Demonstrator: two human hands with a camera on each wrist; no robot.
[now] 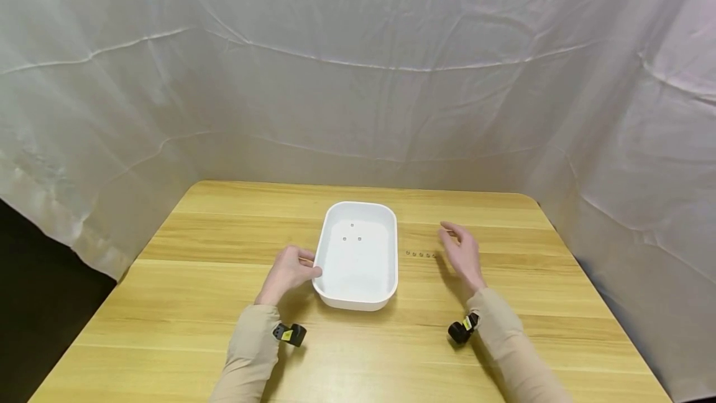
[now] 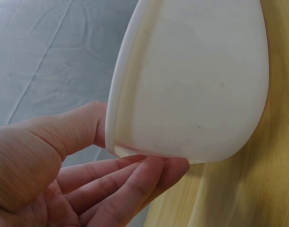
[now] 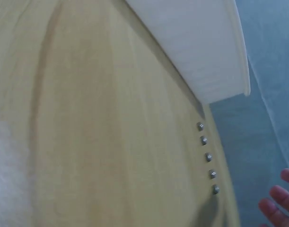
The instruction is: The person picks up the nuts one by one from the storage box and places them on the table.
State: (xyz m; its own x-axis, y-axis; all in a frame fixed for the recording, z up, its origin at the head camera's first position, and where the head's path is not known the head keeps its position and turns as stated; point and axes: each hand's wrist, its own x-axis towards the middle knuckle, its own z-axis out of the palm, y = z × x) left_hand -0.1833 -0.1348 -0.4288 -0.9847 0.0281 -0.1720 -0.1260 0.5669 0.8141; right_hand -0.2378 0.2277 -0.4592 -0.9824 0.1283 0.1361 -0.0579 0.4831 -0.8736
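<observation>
A white rectangular plastic tub with rounded corners stands on the table, three small metal pieces lying on its floor toward the far end. At its left wall, my left hand holds the rim, thumb over the edge and fingers against the outside, as the left wrist view shows up close. Right of the tub, several small silvery metal pieces, nut-like in size and shape, form a short row on the wood. Above and beyond the row's right end hovers my right hand, its fingers relaxed and holding nothing.
The wood-grain table reaches back to a hanging pale grey curtain, which also encloses both sides. A small black camera is strapped to the left wrist, and another camera to the right.
</observation>
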